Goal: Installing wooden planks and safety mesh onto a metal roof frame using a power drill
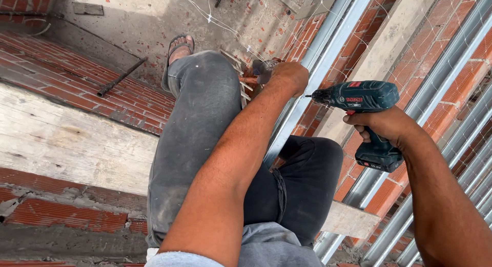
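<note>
gripping the teal cordless drill [366, 111] in the right hand [387, 124], bit aimed at the metal rail [307, 80] beside the left hand [289, 75], closed against that rail. bit not yet touching; driving appears still to do.

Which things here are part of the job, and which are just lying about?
In use:
right hand gripping teal cordless drill
left hand against metal rail

Lying about:
dark rod on bricks
wooden plank
white netting
</note>
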